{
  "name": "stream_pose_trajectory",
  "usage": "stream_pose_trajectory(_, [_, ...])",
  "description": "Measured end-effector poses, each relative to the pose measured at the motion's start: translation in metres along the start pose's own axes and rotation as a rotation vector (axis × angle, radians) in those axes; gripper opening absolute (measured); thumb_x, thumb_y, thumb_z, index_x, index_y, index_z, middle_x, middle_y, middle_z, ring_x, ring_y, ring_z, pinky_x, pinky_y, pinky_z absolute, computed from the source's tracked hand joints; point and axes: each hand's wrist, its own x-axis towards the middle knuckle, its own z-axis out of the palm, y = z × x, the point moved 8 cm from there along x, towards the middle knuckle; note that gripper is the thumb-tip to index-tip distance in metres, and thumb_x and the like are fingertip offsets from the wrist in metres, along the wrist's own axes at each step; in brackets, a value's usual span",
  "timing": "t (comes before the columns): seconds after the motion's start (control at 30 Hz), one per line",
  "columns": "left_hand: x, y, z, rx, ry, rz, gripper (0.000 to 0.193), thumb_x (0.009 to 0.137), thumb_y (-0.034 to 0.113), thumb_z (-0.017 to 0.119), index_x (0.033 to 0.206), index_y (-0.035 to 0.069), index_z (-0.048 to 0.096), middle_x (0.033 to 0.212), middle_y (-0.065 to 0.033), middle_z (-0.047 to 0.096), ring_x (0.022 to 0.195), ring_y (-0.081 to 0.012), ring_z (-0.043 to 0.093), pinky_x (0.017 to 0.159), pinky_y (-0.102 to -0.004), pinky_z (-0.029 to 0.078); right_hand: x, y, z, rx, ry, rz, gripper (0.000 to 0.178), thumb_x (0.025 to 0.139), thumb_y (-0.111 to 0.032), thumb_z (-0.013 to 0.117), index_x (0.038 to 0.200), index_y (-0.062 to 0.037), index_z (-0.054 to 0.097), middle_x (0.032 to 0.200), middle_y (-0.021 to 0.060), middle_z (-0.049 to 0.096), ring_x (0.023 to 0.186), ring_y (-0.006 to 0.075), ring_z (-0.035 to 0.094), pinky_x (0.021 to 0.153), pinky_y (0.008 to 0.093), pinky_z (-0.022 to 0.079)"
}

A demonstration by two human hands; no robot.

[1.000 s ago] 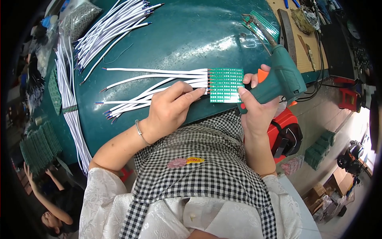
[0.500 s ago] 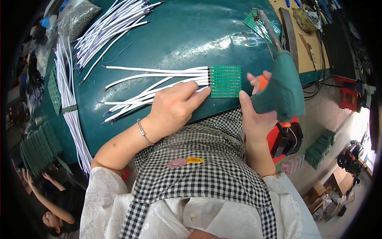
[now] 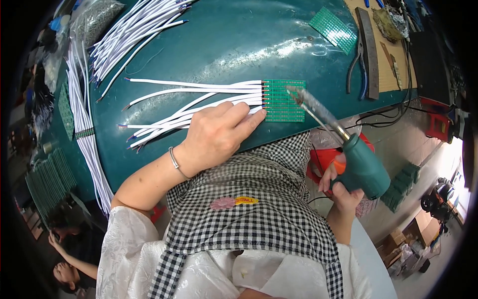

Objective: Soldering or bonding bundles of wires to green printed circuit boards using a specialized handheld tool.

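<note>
A green circuit board (image 3: 275,115) lies near the table's front edge. Several white cables (image 3: 199,89) reach its left side, their bare ends lined up along it. My left hand (image 3: 216,128) presses down on the lower cables, thumb and forefinger closed on a cable end beside the board. My right hand (image 3: 344,198) is wrapped round the handle of a green soldering gun (image 3: 367,168) with an orange trigger. The gun's metal tip hangs over the board's upper right part; whether it touches cannot be told.
Loose white cables (image 3: 137,37) lie at the far left, a tied bundle (image 3: 92,154) nearer. Another green board (image 3: 333,31), pliers (image 3: 361,65) and a metal bar (image 3: 367,55) lie far right. Stacked boards (image 3: 50,184) and a person (image 3: 69,269) are at the left.
My right hand has moved back and right, toward me. The soldering gun's tip has swung from the far right down over the circuit board. My left hand stays on the cables.
</note>
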Motion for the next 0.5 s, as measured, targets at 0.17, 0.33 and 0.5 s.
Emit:
stream_pose_trajectory(0.17, [0.001, 0.001, 0.000, 0.005, 0.035, 0.013, 0.038, 0.071, 0.009, 0.064, 0.109, 0.008, 0.071, 0.082, -0.0022, 0.054, 0.063, -0.0151, 0.055, 0.049, -0.0295, 0.045, -0.017, 0.004, -0.005, -0.113, 0.013, 0.045, 0.048, 0.084, -0.013, 0.078, 0.121, 0.0058, 0.056, 0.085, 0.0067, 0.059, 0.066, 0.0161, 0.056, 0.058, 0.0275, 0.046])
stream_pose_trajectory(0.33, [0.000, 0.001, 0.000, 0.016, 0.041, 0.014, 0.038, 0.071, 0.009, 0.064, 0.108, 0.006, 0.071, 0.082, -0.0022, 0.054, 0.063, -0.0150, 0.055, 0.049, -0.0293, 0.045, -0.015, 0.017, -0.003, -0.238, -0.101, 0.101, 0.030, 0.085, -0.012, 0.076, 0.104, 0.0027, 0.059, 0.077, 0.0048, 0.057, 0.065, 0.0145, 0.053, 0.058, 0.0287, 0.043])
stream_pose_trajectory(0.5, [0.001, 0.004, 0.000, 0.013, 0.041, 0.036, 0.037, 0.072, 0.010, 0.063, 0.108, 0.005, 0.070, 0.081, -0.0021, 0.053, 0.064, -0.0147, 0.054, 0.050, -0.0292, 0.045, -0.013, 0.013, 0.001, -0.183, -0.061, 0.111, 0.028, 0.085, -0.008, 0.076, 0.105, 0.0027, 0.060, 0.081, 0.0051, 0.058, 0.068, 0.0145, 0.054, 0.060, 0.0284, 0.044])
